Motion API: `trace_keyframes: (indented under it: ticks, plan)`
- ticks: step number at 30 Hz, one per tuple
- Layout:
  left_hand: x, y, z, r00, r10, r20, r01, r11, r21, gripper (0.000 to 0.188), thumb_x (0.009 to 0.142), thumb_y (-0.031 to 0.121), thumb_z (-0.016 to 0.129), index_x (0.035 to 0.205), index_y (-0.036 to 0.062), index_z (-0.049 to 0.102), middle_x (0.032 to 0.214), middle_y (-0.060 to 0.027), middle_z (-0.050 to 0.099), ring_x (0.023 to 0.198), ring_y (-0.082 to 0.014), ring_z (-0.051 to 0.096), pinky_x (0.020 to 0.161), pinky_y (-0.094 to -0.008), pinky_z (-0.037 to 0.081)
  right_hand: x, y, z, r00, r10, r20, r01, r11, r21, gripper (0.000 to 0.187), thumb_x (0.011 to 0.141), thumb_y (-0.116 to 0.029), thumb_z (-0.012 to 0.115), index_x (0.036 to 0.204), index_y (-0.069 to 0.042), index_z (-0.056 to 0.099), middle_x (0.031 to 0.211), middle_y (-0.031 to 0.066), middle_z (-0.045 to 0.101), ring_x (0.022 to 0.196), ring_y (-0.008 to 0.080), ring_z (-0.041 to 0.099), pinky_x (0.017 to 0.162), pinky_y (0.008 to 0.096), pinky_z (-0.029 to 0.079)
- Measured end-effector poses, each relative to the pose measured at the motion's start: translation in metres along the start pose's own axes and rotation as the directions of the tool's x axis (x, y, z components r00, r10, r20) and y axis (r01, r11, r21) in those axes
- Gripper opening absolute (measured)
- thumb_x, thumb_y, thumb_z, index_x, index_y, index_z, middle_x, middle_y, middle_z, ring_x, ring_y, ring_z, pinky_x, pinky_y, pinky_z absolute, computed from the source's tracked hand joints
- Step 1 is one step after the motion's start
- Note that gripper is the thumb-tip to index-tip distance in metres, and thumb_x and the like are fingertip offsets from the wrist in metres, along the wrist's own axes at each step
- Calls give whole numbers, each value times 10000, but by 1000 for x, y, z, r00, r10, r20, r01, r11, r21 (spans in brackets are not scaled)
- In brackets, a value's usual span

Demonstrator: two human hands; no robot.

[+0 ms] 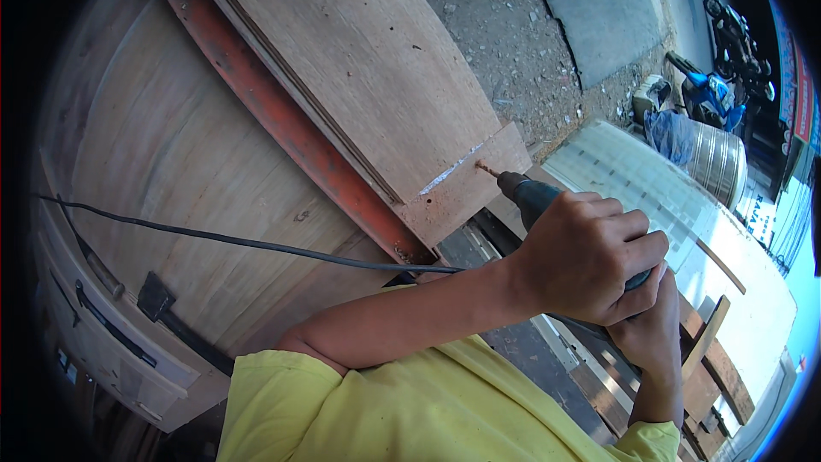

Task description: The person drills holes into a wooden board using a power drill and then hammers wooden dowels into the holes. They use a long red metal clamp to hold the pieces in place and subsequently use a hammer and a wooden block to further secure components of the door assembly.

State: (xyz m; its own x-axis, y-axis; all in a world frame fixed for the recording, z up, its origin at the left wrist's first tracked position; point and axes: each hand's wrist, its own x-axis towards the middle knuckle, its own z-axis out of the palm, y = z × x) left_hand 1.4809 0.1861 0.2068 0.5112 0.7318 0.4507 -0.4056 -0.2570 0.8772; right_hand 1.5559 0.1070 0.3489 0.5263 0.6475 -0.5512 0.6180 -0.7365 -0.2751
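Note:
Both my hands are wrapped round a dark green power drill (pixel 532 197). My left hand (pixel 590 244) closes over the drill's body, and my right hand (pixel 646 321) grips lower down, around its rear or handle, which the fingers mostly hide. The drill bit (pixel 487 169) meets the end of a light wooden board (pixel 359 60), with a little reddish-brown wood dust around its tip. A second small hole (pixel 428 201) shows near the board's end. Beside the bit, a white streak (pixel 449 173) runs across the wood.
A red metal beam (pixel 282 124) runs along the board's side. A black cable (pixel 256 239) crosses a wide wooden panel (pixel 197 145), where a dark-headed hammer-like tool (pixel 156 298) lies. Wood offcuts (pixel 710 342), a pale translucent sheet (pixel 624 171), a metal drum (pixel 720 158) and motorbikes (pixel 714 94) are at right.

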Motion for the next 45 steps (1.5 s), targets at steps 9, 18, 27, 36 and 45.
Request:
trace_keyframes:
  ticks: [9, 18, 27, 36, 45]
  plan:
    - [-3, -9, -5, 1000, -9, -16, 9, 999, 43, 197, 887, 253, 701, 805, 79, 657, 748, -78, 647, 649, -274, 669, 590, -410, 528, 16, 12, 4, 998, 34, 52, -29, 996, -81, 229, 709, -9, 768, 925, 19, 694, 865, 204, 742, 796, 415, 718, 747, 442, 554]
    - [-8, -20, -5, 999, 0, -47, 4, 997, 73, 188, 885, 240, 707, 816, 69, 671, 780, -83, 681, 639, -281, 676, 597, -407, 537, 32, 8, 0, 982, 95, 161, -81, 992, -91, 333, 733, -52, 766, 1053, 15, 704, 888, 231, 745, 862, 439, 748, 820, 442, 579]
    - [-14, -27, 0, 986, 25, -162, -4, 992, 128, 167, 871, 212, 708, 873, 45, 712, 878, -112, 737, 687, -300, 713, 657, -416, 579, 53, 4, -4, 984, -30, 173, 49, 993, -103, 307, 780, -102, 720, 1059, 25, 703, 897, 272, 734, 896, 497, 717, 863, 495, 583]
    - [-32, -47, -6, 989, 18, -145, 6, 986, 168, 162, 892, 192, 676, 890, 37, 724, 879, -116, 752, 738, -301, 740, 680, -419, 590, 62, 19, 19, 975, -77, 209, 106, 986, -132, 370, 739, -75, 775, 1093, 5, 704, 885, 281, 726, 911, 511, 706, 810, 503, 584]
    - [7, 52, -8, 998, 32, -46, -32, 999, 6, 139, 850, 193, 717, 812, 68, 671, 737, -74, 641, 662, -276, 679, 609, -418, 543, -43, 3, -22, 999, -31, 10, 31, 998, -48, 521, 732, -44, 836, 1210, 23, 639, 1105, 183, 699, 991, 378, 704, 853, 446, 546]
